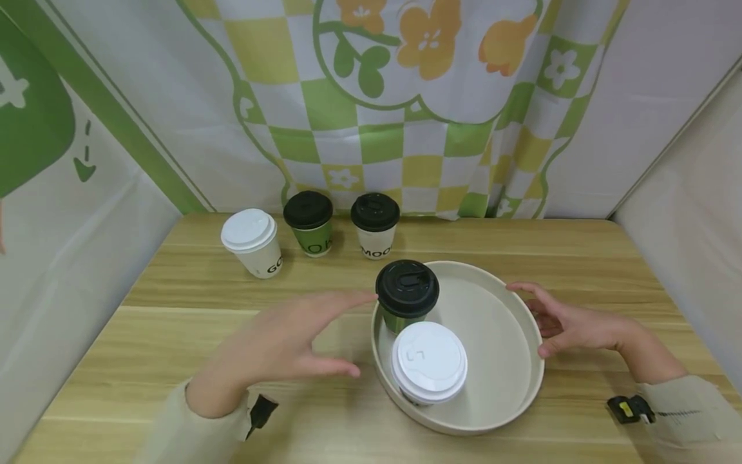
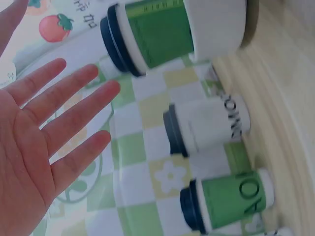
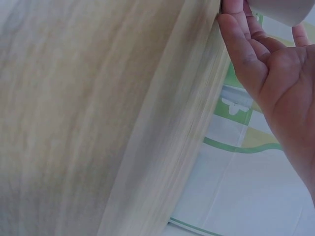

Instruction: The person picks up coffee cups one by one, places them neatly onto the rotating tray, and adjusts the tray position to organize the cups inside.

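Observation:
My left hand [image 1: 275, 338], slightly blurred, reaches toward the tray with fingers and thumb spread and nothing in its grasp; the left wrist view shows its bare palm [image 2: 24, 142]. Its fingertips come right at the black lid of a green paper cup [image 1: 408, 293]. That cup stands inside a round beige tray [image 1: 493, 348], at the left. Beside it, nearer to me, a white-lidded paper cup [image 1: 430, 362] also stands in the tray. My right hand [image 1: 570, 328] holds the tray's right rim, thumb and forefinger at the edge, other fingers curled against the outer wall.
Along the back left of the wooden table [image 1: 174, 361] stand a white-lidded white cup [image 1: 252, 243], a black-lidded green cup [image 1: 310, 223] and a black-lidded white cup [image 1: 375, 225]. Behind them hangs a checkered cloth [image 1: 377, 142]; pale fabric walls flank the table.

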`<control>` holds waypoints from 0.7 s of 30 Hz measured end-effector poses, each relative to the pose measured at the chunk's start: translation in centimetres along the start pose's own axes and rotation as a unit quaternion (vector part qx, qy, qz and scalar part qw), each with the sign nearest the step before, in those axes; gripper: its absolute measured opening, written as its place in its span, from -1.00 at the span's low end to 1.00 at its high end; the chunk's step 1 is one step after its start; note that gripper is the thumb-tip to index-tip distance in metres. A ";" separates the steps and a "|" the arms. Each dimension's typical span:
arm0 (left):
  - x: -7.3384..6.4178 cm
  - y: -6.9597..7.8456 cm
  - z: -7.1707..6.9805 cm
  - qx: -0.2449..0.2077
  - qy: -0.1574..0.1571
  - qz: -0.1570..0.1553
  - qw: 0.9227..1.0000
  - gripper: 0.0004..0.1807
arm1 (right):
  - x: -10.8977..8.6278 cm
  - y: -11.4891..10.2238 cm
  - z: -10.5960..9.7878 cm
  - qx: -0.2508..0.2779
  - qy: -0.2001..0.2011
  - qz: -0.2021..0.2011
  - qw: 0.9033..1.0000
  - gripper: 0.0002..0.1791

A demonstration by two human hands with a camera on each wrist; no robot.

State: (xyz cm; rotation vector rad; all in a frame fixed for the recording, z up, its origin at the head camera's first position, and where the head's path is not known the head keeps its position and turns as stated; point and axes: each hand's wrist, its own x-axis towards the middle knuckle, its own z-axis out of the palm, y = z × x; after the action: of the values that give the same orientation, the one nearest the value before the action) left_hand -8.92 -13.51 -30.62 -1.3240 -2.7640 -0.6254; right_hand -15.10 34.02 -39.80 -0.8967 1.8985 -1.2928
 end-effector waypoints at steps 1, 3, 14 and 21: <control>0.0 -0.2 -0.2 0.009 0.009 0.003 1.000 -0.04 | 0.0 0.0 0.0 0.001 0.000 0.000 1.000 0.12; -0.1 -0.6 -0.6 0.026 0.026 0.011 0.999 -0.02 | 0.0 -0.1 0.0 0.005 -0.001 0.001 1.000 0.12; -0.3 -2.7 -1.9 0.169 0.067 -0.037 0.983 0.31 | -0.1 0.0 0.1 0.011 0.004 0.009 1.000 0.12; -0.3 -4.4 -2.3 0.213 0.065 -0.075 0.972 0.34 | -0.1 0.2 0.0 0.003 0.009 0.010 1.000 0.12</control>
State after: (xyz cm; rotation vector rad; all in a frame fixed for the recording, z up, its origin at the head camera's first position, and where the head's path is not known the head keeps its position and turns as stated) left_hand -12.38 -17.03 -30.09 -0.9552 -2.6962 -0.0979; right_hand -15.08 34.15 -39.95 -0.8646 1.9114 -1.2980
